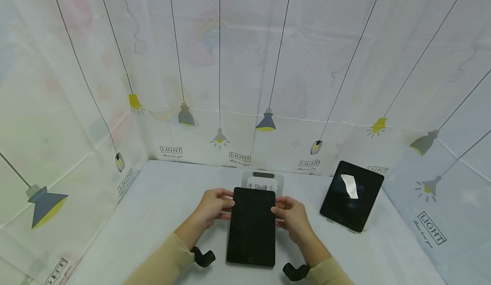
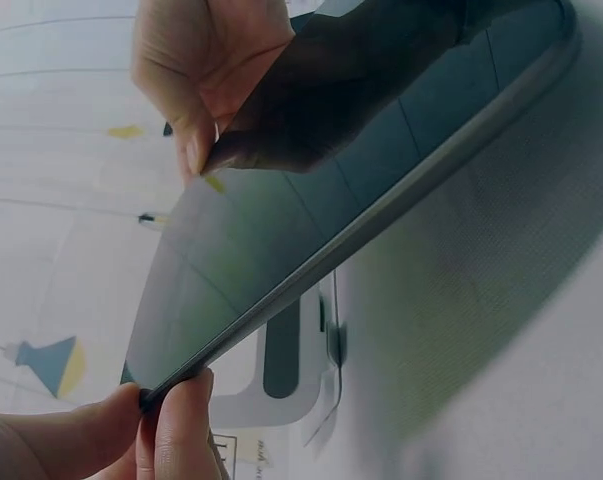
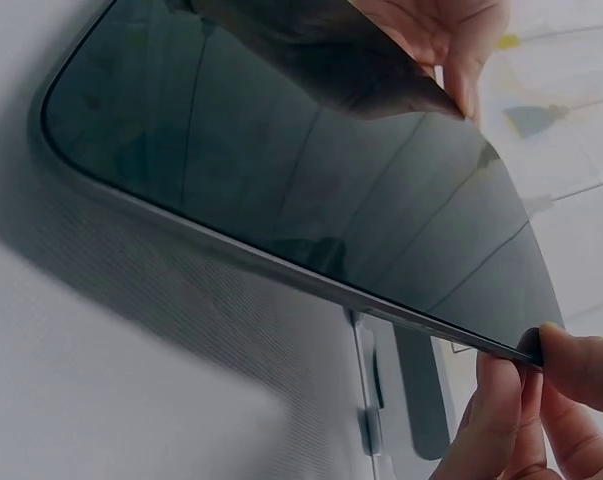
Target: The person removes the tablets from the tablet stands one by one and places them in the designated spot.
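A black tablet [image 1: 251, 229] with a dark screen and a round home button at its near end is held between both hands. My left hand [image 1: 212, 208] pinches its left edge, thumb on the front and fingers behind. On the opposite edge, my right hand [image 1: 294, 217] pinches it in the same way. Both wrist views show the tablet [image 2: 311, 225] tilted, its shadow falling on the white table. Just beyond its far end lies a flat grey-and-white piece [image 1: 280, 183] with a dark oblong slot, partly hidden by the tablet; its kind I cannot tell.
A second black tablet [image 1: 339, 202] stands tilted at the right, a bright reflection on its screen. White cloth covers the table [image 1: 172, 191]. Behind it hangs a curtain [image 1: 238, 63] printed with lamps. Black devices [image 1: 204, 257] are worn at both wrists.
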Motion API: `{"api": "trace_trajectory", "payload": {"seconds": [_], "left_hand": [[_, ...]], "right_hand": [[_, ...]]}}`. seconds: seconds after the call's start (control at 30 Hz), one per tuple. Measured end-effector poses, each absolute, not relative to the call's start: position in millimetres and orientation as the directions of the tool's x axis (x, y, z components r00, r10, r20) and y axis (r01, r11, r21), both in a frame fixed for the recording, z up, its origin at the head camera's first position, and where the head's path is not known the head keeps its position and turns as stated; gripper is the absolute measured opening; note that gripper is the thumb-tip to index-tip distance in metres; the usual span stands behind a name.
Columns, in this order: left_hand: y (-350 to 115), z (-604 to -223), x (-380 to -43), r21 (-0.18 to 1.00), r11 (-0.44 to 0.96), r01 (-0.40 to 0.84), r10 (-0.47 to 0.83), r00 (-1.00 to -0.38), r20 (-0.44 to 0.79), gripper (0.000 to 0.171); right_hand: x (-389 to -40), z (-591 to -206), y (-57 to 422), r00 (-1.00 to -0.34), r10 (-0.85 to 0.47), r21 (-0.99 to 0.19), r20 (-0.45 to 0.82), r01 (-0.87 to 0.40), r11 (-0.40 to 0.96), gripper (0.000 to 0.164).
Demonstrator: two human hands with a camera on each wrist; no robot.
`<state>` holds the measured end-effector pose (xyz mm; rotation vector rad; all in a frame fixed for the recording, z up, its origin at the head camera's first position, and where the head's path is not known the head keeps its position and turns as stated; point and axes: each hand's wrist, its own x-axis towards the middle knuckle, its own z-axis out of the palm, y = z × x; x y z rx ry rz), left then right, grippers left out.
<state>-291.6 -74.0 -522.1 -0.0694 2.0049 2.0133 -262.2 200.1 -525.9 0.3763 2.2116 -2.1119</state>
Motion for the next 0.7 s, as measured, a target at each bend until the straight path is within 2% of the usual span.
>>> {"api": "trace_trajectory", "payload": {"seconds": [0.7], "left_hand": [[-81, -532, -281, 0.965, 0.031, -0.26, 0.163, -0.951, -0.261, 0.031]], "right_hand": [[-249, -532, 191, -0.962, 0.113, -0.967, -0.248, 0.253, 0.033, 0.027]]}}
